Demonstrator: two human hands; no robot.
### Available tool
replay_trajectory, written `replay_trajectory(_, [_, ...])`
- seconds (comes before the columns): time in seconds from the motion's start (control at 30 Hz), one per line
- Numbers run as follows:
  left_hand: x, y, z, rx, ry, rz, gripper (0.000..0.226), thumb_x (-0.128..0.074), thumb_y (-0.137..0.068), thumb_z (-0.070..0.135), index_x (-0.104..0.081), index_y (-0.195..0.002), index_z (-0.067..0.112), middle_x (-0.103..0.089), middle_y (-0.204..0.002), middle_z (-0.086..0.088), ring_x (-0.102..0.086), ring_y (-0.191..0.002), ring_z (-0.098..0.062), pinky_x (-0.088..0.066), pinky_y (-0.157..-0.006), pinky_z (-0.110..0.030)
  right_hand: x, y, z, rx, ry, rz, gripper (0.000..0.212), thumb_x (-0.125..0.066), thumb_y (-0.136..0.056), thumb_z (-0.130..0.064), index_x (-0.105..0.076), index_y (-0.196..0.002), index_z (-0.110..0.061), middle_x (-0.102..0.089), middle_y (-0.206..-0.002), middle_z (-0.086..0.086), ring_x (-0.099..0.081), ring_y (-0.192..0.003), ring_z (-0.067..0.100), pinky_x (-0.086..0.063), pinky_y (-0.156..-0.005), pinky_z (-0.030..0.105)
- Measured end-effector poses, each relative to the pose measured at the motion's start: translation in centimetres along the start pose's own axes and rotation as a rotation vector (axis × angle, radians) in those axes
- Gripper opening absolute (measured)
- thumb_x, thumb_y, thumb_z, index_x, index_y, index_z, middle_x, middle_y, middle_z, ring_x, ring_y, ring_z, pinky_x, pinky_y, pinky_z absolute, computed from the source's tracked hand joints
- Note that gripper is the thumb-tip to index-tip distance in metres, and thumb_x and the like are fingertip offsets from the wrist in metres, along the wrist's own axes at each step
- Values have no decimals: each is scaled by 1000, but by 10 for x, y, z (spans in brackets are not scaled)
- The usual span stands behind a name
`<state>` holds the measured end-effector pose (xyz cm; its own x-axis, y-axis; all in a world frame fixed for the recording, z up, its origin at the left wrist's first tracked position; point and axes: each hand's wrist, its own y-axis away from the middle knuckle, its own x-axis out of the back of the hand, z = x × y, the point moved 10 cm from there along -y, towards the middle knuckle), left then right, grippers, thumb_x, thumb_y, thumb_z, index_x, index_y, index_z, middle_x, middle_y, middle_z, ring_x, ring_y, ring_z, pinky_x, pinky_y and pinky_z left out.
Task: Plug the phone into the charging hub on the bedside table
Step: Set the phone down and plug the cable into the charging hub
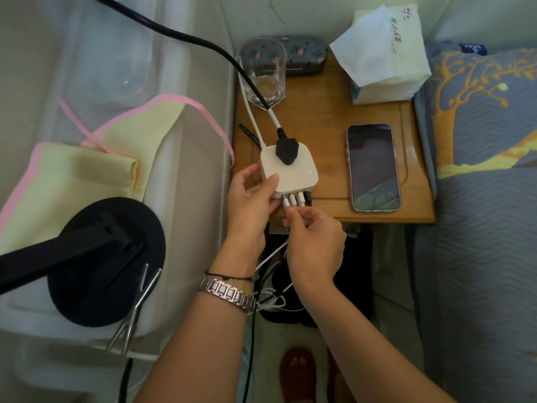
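Note:
A white square charging hub (pixel 293 170) lies on the wooden bedside table (pixel 319 117), with a black plug in its top and several cable plugs in its front ports. My left hand (pixel 254 196) holds the hub's left side, thumb on top. My right hand (pixel 315 239) pinches a white cable plug (pixel 286 202) at the leftmost front port. The phone (pixel 373 167) lies face up, screen dark, on the table to the right of the hub, with no cable attached.
A clear glass (pixel 263 72), a patterned case (pixel 302 53) and a tissue pack (pixel 383 59) stand at the back of the table. A bed with a blue cover (pixel 479 199) is on the right. A black lamp base (pixel 107 260) sits on the left. Cables (pixel 270 286) hang below.

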<state>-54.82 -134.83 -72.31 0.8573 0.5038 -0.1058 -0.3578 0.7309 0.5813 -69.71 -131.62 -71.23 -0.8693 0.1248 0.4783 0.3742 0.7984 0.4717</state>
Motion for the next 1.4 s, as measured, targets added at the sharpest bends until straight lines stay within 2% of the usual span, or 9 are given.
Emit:
replay_trajectory(0.27, [0,-1,1,-20,-9,-7,38,-63,-86,9,-52,-121,21,-62,-96,8,-66,-97,-14,-58,-80,-26,-1,1,-3,7,11,57,15,-60,-87,-38,-71,-90,-28,-73,-79,-7,-65,-74,9,-55,-65,33])
replay_trajectory(0.4, [1,-2,-2,-18,-8,8,38,-64,-86,9,-52,-119,23,-64,-99,5,-67,-97,-14,-58,-79,-27,0,3,-4,3,-11,102,16,-62,-86,-38,-72,-90,-27,-74,-79,-7,-66,-75,10,-57,-67,37])
replay_trajectory(0.6, [2,-1,-4,-26,15,31,35,-65,-85,10,-53,-115,24,-66,-102,3,-69,-95,-15,-59,-69,-23,1,5,-6,13,-35,162,15,-63,-85,-37,-72,-89,-26,-74,-80,-7,-66,-74,13,-57,-65,40])
replay_trajectory(0.73, [2,0,-6,-29,35,37,35,-66,-84,10,-54,-114,25,-67,-96,5,-70,-85,-11,-56,-63,-20,0,6,-8,32,-29,194,15,-62,-86,-36,-72,-87,-24,-70,-75,-9,-64,-70,12,-54,-62,34])
replay_trajectory(0.8, [2,0,-5,-32,42,42,34,-66,-84,10,-54,-113,25,-67,-95,5,-71,-84,-11,-56,-63,-20,2,6,-10,49,-24,221,15,-62,-87,-35,-72,-86,-24,-70,-73,-8,-62,-68,11,-51,-60,32])
replay_trajectory(0.97, [4,0,-7,-28,24,56,35,-66,-84,10,-56,-115,24,-67,-94,7,-70,-90,-12,-59,-73,-26,0,7,-13,73,2,220,15,-60,-88,-34,-71,-86,-23,-73,-79,-3,-65,-74,17,-55,-68,43])
replay_trajectory(1.13, [8,1,-4,-41,-30,82,35,-64,-87,13,-56,-120,23,-67,-98,6,-69,-90,-12,-58,-76,-27,-4,3,-15,109,57,101,15,-63,-86,-36,-72,-90,-25,-74,-83,-6,-67,-76,14,-57,-67,43])
replay_trajectory(1.23, [8,2,-3,-44,-68,92,37,-60,-89,15,-55,-126,21,-68,-108,-3,-68,-94,-14,-56,-79,-29,-6,-1,-14,107,38,-8,12,-66,-84,-32,-72,-91,-24,-74,-84,-4,-69,-76,16,-59,-68,43])
replay_trajectory(1.4, [9,4,1,-62,-153,141,39,-57,-92,14,-52,-130,19,-66,-117,-5,-65,-98,-13,-55,-81,-29,2,-1,-4,51,24,-102,10,-72,-79,-29,-62,-82,-27,-69,-74,-6,-70,-73,16,-59,-71,43])
